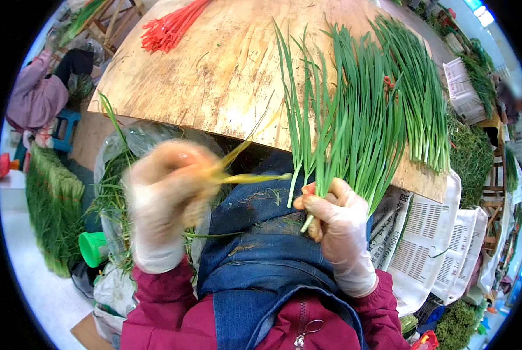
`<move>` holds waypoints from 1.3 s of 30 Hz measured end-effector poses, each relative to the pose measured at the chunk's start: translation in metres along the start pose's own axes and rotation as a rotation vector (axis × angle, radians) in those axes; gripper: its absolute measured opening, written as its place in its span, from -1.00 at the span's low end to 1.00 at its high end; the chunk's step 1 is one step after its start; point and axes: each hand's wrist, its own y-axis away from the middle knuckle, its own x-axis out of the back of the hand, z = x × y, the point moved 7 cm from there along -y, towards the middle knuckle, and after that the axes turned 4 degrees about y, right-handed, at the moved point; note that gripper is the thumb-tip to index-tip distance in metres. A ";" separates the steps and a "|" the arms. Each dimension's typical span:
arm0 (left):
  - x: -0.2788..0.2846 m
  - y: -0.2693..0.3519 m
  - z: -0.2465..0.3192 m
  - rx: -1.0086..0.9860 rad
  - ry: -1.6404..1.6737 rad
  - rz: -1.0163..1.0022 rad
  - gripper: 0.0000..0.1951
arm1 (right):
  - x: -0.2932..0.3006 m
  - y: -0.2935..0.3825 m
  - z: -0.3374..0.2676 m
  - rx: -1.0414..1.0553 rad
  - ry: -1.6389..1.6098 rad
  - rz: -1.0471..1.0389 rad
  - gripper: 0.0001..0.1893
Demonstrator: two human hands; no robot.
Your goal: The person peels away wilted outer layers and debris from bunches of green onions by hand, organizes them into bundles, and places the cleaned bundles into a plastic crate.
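My left hand, in a thin translucent glove and blurred, is closed on yellowed leaves that stick out to the right. My right hand, gloved too, pinches green garlic chives near their pale lower ends, over my lap. A few loose stalks lie just left of it, their ends past the board's edge. A thick heap of chives spreads on the wooden board beyond my right hand, with a red tie among the leaves. Another heap lies further right.
Red ties lie at the board's far left. A plastic bag with leaf scraps is below its left edge. White plastic crates stand at right, a green container at left. A person sits at upper left near bundled greens.
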 end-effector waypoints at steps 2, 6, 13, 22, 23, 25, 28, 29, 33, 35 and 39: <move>0.053 0.026 0.048 -0.328 -0.220 0.057 -0.94 | 0.000 0.004 -0.005 0.013 -0.042 -0.027 -0.82; 0.119 0.043 0.046 -0.220 -1.832 0.459 -0.80 | 0.012 0.010 -0.014 0.077 -0.064 -0.007 -0.77; 0.013 -0.009 -0.057 -0.293 -1.473 0.151 -0.61 | 0.037 0.029 -0.047 0.329 -0.181 0.032 -0.70; 0.100 0.041 0.011 -0.137 -0.620 0.507 -0.76 | 0.096 0.026 -0.042 0.388 -0.111 0.170 -0.70; 0.145 0.052 0.019 -0.179 -0.691 0.574 -0.73 | 0.101 0.025 -0.039 0.354 -0.077 0.192 -0.71; 0.184 0.078 0.043 -0.178 -1.288 0.714 -0.68 | 0.098 0.021 -0.030 0.267 -0.036 0.197 -0.76; 0.148 0.082 0.040 -0.396 -1.840 0.634 -0.65 | 0.098 0.019 -0.022 0.214 0.029 0.222 -0.80; 0.120 0.072 0.032 -0.391 -1.607 0.521 -0.68 | 0.100 0.019 -0.021 0.212 0.047 0.237 -0.80; 0.019 0.026 -0.052 0.060 -0.762 0.076 -0.81 | 0.117 0.022 -0.020 0.222 0.113 0.304 -0.83; -0.014 0.012 -0.082 0.309 -0.570 -0.053 -0.75 | 0.125 0.026 -0.020 0.225 0.185 0.368 -0.84; -0.031 0.000 -0.105 0.437 -0.421 -0.122 -0.70 | 0.140 0.024 -0.013 0.291 0.224 0.482 -0.78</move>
